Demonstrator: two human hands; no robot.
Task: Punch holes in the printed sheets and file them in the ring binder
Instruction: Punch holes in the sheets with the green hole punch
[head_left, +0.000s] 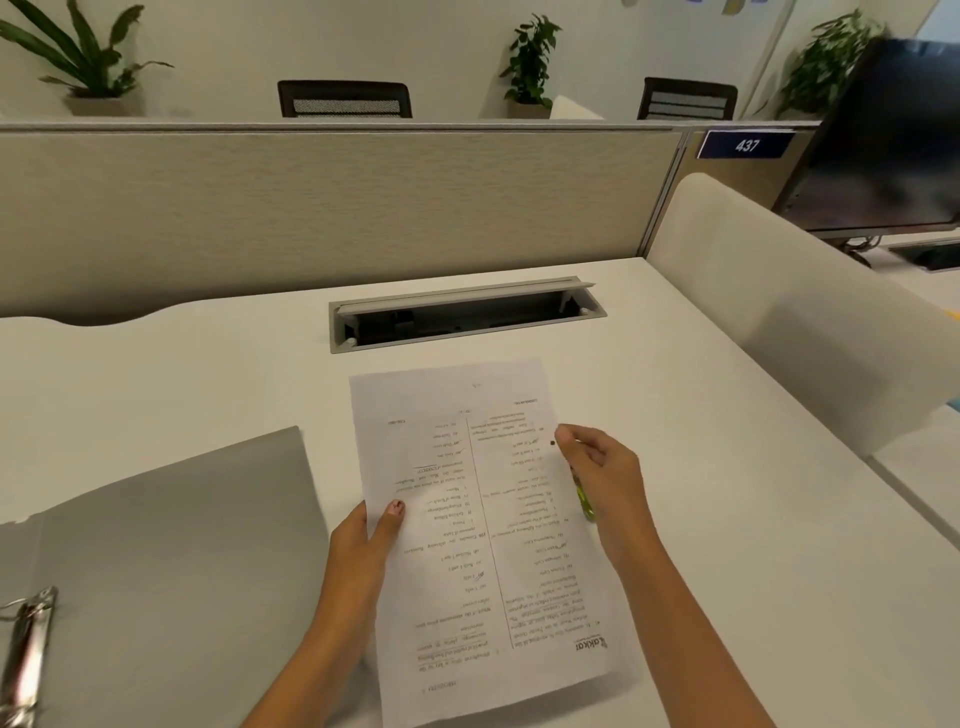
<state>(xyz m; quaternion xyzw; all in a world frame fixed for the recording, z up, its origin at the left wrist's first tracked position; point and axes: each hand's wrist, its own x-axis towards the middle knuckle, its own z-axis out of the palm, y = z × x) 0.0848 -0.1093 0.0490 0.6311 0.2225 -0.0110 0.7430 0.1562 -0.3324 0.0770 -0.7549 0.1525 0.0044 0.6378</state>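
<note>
Head view: white printed paper sheets (483, 525) mid-surface, left hand (371, 535) pinching left edge, right hand (602, 467) fingers curled on green pen-like item (584, 499). Open grey ring binder (156, 545) near left edge. Risk: loose stack fanning, holes misaligned.

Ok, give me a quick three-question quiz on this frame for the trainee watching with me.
1. True or false: the printed sheet already sits on the rings of the ring binder.
2. Which hand pinches the sheet's edge with its thumb on top? A) left hand B) right hand
3. Fill in: the green object lies under the ___ hand.

Key:
1. False; it lies on the desk beside the open binder.
2. A.
3. Right.
</note>
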